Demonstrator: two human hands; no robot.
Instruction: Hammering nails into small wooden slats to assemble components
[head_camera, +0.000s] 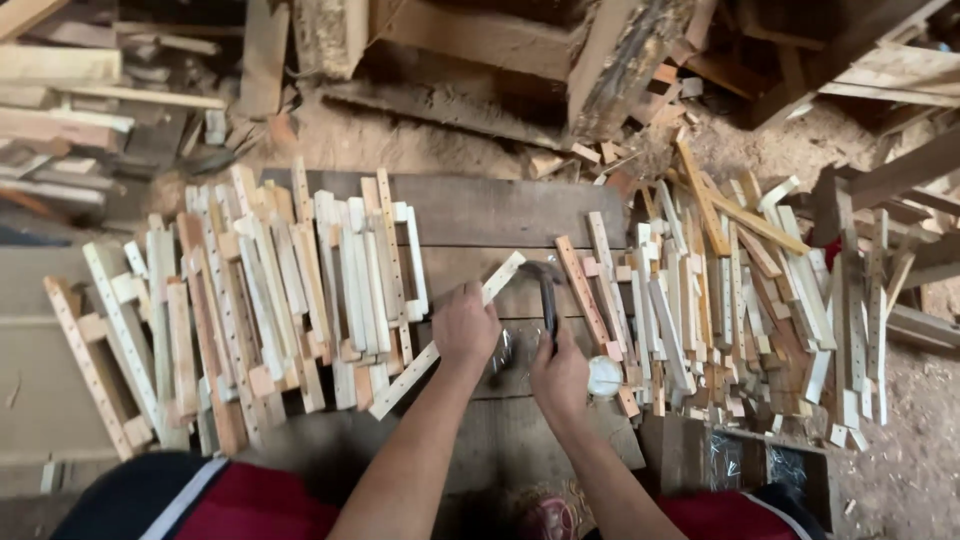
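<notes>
Two heaps of wood flank your work: finished slat frames (250, 300) stacked at your left, loose slats (720, 300) piled at your right, each within easy reach. Your left hand (465, 328) presses down, fingers closed, on a pale slat (450, 335) that lies slantwise across the dark plank (490, 210), probably to keep it from shifting under a blow. Your right hand (560, 378) grips the handle of a hammer (547, 295), head raised over the slat's upper end (blurred, so its exact shape is hard to read). A small white round thing (604, 376) sits just beside that hand; you cannot tell what it is. Whether a nail stands in the slat is hidden, and your knees cut off the plank's near edge
</notes>
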